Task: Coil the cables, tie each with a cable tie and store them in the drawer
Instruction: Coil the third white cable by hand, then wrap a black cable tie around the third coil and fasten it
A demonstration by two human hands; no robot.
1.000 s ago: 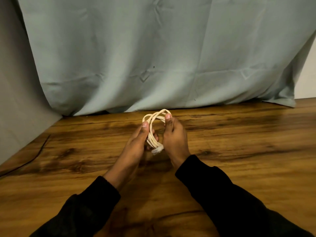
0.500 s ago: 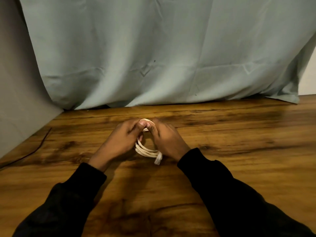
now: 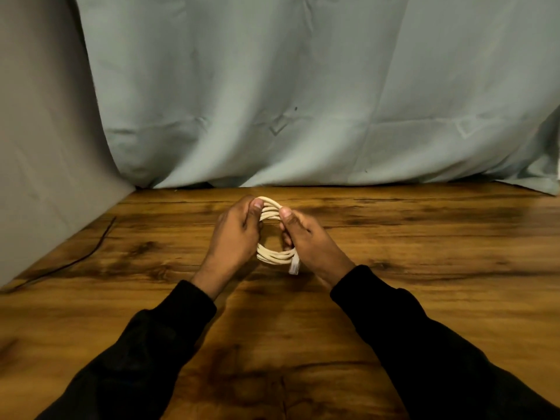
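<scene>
A cream-white cable (image 3: pixel 274 256) is wound into a small coil of several loops, held between both hands just above the wooden table (image 3: pixel 424 283). My left hand (image 3: pixel 233 237) grips the coil's left side, its thumb pressed on the top strands. My right hand (image 3: pixel 309 237) pinches the right side, thumb on the top loops. A clear plastic connector (image 3: pixel 294 266) hangs from the bottom of the coil beside my right palm. No cable tie and no drawer are in view.
A thin dark wire (image 3: pixel 91 253) lies on the table at the left, near the grey wall (image 3: pixel 45 147). A pale blue-grey cloth (image 3: pixel 303 101) hangs along the table's far edge.
The coil was raised upright a second ago, then lowered toward the table with both hands closing over it. Now my thumbs have spread apart on the top and the loops show more open.
</scene>
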